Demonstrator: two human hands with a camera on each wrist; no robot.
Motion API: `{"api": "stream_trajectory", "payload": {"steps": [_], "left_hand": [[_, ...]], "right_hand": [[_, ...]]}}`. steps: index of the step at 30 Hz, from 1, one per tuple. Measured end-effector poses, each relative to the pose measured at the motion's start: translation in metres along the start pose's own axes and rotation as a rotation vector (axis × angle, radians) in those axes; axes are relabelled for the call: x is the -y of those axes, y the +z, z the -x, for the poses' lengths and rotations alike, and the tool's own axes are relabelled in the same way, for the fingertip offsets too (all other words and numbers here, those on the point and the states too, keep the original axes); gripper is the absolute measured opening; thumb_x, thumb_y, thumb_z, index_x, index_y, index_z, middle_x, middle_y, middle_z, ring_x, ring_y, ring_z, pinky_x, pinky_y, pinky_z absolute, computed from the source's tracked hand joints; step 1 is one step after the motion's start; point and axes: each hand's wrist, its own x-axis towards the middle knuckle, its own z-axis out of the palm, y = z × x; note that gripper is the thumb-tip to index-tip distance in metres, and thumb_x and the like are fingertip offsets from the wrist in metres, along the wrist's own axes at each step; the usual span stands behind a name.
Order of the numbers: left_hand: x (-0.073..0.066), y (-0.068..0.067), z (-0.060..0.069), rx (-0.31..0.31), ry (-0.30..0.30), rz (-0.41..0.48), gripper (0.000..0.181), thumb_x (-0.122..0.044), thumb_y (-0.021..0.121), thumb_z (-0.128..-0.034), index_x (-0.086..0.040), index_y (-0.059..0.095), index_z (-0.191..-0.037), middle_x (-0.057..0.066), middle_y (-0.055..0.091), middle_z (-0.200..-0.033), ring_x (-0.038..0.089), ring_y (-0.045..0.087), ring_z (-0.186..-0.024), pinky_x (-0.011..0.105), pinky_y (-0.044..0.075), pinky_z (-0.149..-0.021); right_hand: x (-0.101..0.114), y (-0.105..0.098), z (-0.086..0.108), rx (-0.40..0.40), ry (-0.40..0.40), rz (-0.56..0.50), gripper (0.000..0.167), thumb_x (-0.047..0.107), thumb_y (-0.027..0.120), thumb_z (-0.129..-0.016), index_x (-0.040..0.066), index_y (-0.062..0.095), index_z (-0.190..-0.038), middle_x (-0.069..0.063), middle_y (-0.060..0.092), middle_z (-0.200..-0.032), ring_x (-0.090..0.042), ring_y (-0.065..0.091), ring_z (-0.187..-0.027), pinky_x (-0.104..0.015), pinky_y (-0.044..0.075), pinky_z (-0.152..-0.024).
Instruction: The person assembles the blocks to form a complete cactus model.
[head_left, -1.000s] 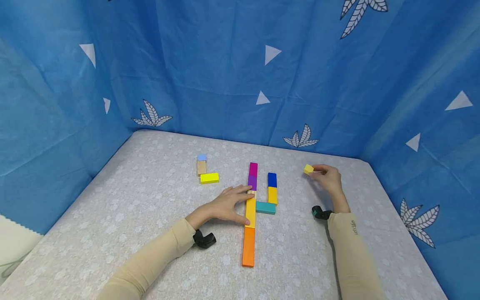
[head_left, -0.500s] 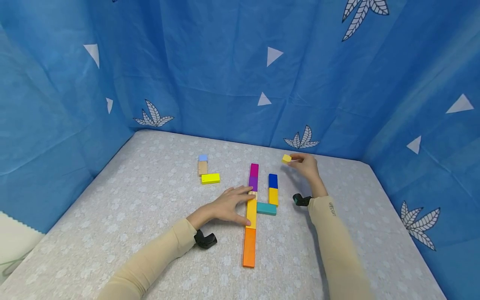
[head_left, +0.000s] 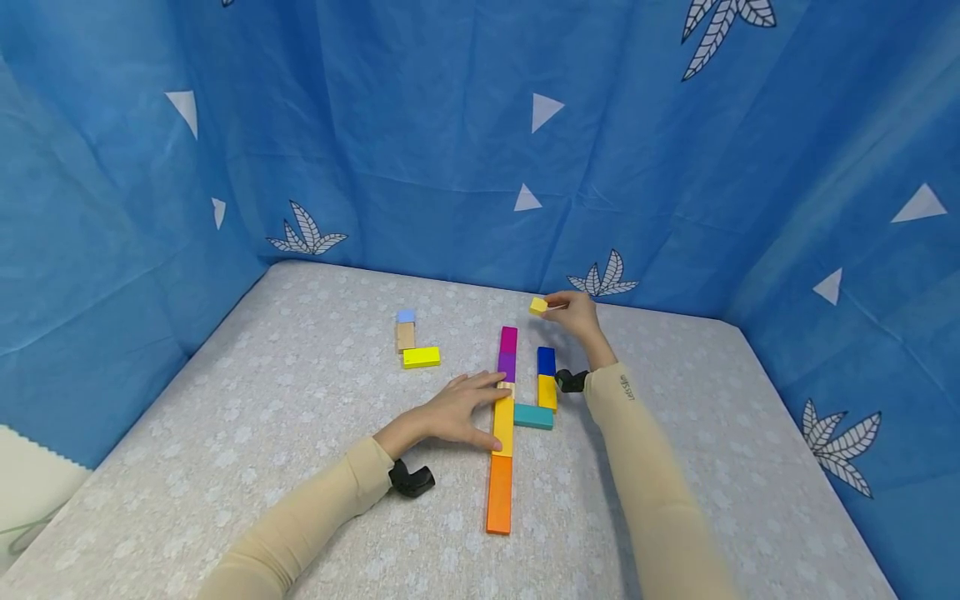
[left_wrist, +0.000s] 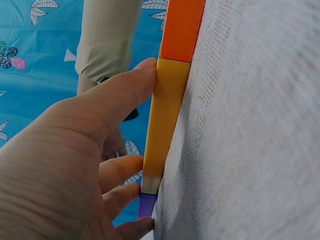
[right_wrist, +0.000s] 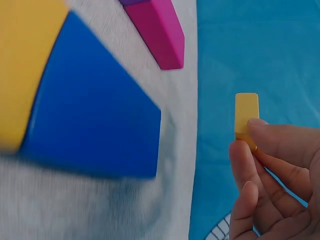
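Small wooden blocks form a long row on the cloth-covered table: magenta (head_left: 508, 339), purple (head_left: 506, 367), a pale sliver, amber (head_left: 503, 429) and orange (head_left: 498, 496). My left hand (head_left: 453, 410) lies spread beside this row. Its thumb touches the amber block near the orange end, while its fingertips rest by the pale and purple pieces. Beyond the magenta end, my right hand (head_left: 576, 317) pinches a small yellow block (right_wrist: 247, 114) between thumb and fingers. That block is held above the table, apart from the other blocks.
A teal block (head_left: 533, 417) juts right from the row. Above it stand a yellow block (head_left: 547, 392) and a blue block (head_left: 546, 361), end to end. To the left sit bright yellow (head_left: 422, 357), tan (head_left: 406, 336) and light blue (head_left: 406, 316) blocks. Blue curtains (head_left: 435, 150) surround the table.
My right hand has carried the yellow block leftward and farther back, from the right of the table to beyond the row's magenta end. The left hand has stayed in place.
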Motion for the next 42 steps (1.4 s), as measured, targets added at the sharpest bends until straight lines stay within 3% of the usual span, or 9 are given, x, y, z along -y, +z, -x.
{"api": "stream_trajectory", "payload": {"steps": [6,13,20,31,42], "left_hand": [[-0.001,-0.001,0.001,0.006,-0.007,0.011,0.086,-0.053,0.075,-0.0781,-0.016,0.043,-0.149,0.006,0.025,-0.162,0.032,0.017,-0.151,0.057,0.010,-0.121],[0.000,-0.002,0.001,0.008,-0.008,0.011,0.085,-0.052,0.076,-0.0782,-0.018,0.043,-0.149,0.004,0.025,-0.162,0.032,0.017,-0.151,0.057,0.009,-0.121],[0.001,-0.001,-0.001,0.007,-0.020,0.005,0.086,-0.054,0.075,-0.0777,-0.019,0.042,-0.149,0.002,0.024,-0.163,0.029,0.016,-0.152,0.055,0.008,-0.122],[0.000,-0.001,-0.001,0.008,-0.022,0.003,0.086,-0.054,0.075,-0.0779,-0.019,0.043,-0.149,0.003,0.024,-0.163,0.029,0.017,-0.151,0.053,0.008,-0.123],[0.000,-0.001,0.000,0.007,-0.014,0.001,0.085,-0.053,0.075,-0.0782,-0.018,0.043,-0.149,0.004,0.024,-0.162,0.031,0.017,-0.151,0.054,0.009,-0.122]], "right_hand": [[0.009,0.012,-0.006,0.035,-0.045,0.024,0.035,0.008,0.072,-0.088,0.001,0.067,-0.121,-0.020,0.067,-0.121,-0.035,0.063,-0.109,-0.045,0.055,-0.092],[0.014,0.023,-0.009,0.094,-0.047,0.033,0.034,0.006,0.070,-0.087,0.001,0.067,-0.121,-0.019,0.067,-0.121,-0.034,0.063,-0.111,-0.044,0.054,-0.093],[0.014,0.030,-0.012,0.123,-0.055,0.107,0.034,0.009,0.072,-0.086,0.002,0.068,-0.119,-0.019,0.068,-0.119,-0.034,0.062,-0.111,-0.044,0.054,-0.093],[0.016,0.034,-0.014,0.186,0.021,0.149,0.033,0.010,0.072,-0.086,0.002,0.069,-0.119,-0.017,0.068,-0.118,-0.030,0.063,-0.106,-0.039,0.055,-0.091],[0.012,0.036,-0.018,0.240,0.031,0.147,0.036,0.011,0.073,-0.087,0.002,0.068,-0.121,-0.017,0.067,-0.120,-0.029,0.062,-0.106,-0.039,0.054,-0.093]]}}
